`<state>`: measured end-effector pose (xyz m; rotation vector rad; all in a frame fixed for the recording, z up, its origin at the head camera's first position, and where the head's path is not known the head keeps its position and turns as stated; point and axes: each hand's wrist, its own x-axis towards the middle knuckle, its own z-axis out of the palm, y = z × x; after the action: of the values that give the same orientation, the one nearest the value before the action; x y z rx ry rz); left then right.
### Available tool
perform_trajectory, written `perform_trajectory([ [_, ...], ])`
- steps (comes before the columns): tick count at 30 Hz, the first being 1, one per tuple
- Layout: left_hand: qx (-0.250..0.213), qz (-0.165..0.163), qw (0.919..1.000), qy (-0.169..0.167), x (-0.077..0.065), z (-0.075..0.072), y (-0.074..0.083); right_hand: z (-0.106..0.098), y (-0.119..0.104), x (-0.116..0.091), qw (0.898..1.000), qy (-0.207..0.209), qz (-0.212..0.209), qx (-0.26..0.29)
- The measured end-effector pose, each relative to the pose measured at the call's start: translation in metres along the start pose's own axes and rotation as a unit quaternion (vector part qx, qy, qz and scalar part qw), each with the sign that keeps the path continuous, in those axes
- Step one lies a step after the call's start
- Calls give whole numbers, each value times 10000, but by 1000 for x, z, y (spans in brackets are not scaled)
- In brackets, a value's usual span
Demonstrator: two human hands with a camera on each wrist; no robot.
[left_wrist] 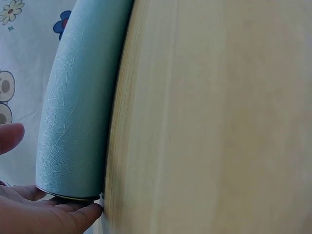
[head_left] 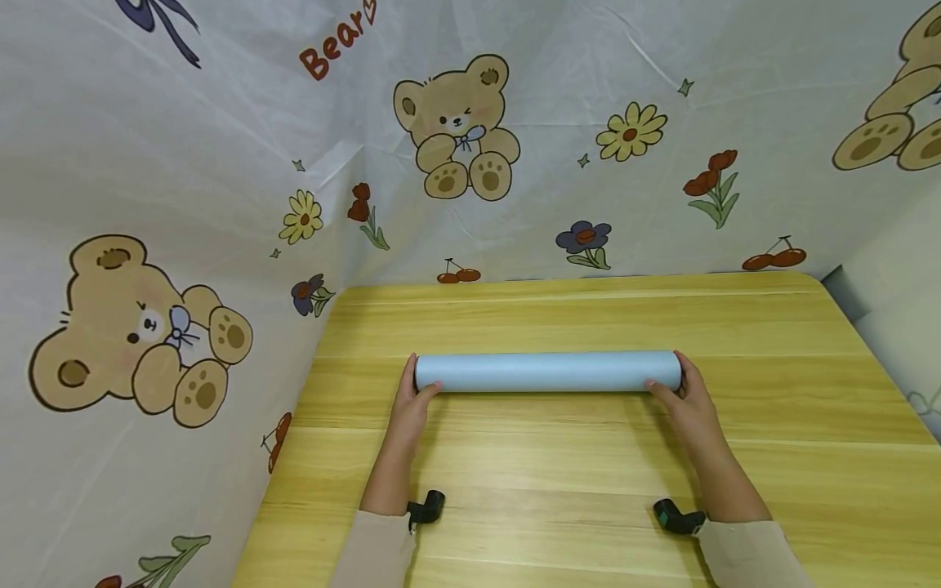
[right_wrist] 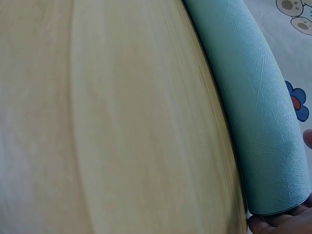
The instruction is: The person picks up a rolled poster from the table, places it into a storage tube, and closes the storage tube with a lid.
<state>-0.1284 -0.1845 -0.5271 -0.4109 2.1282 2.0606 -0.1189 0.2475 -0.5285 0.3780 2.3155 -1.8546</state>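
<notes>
A light blue rolled-up mat [head_left: 547, 371] with a finely crinkled surface lies crosswise over the table, long side toward me. My left hand [head_left: 412, 404] holds its left end, thumb on the near side and fingers at the end. At the opposite end my right hand [head_left: 689, 398] grips it in the same way. The left wrist view shows fingertips [left_wrist: 90, 214] under the dark-edged end of the roll. In the right wrist view, fingers [right_wrist: 287, 222] touch the other end. Whether the roll rests on the table or hangs just above it, I cannot tell.
The wood-grain table [head_left: 529, 474] extends around the roll on every side. A white cloth [head_left: 544, 220] printed with bears and flowers hangs along the back and left edges. Small black devices [head_left: 429, 508] are worn at both wrists.
</notes>
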Motion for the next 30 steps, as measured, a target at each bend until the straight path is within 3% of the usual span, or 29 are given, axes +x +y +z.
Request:
perform_trajectory([
  [16,-116,135,9998,-113,0,-1,0,2,0,2,9999,-15,-79,128],
  [25,-210,-11,9995,-239,-4,-1,8,1,0,3,9999,-31,-40,126],
  [30,-175,67,9997,-186,-5,0,7,1,-1,2,9998,-18,-24,173],
])
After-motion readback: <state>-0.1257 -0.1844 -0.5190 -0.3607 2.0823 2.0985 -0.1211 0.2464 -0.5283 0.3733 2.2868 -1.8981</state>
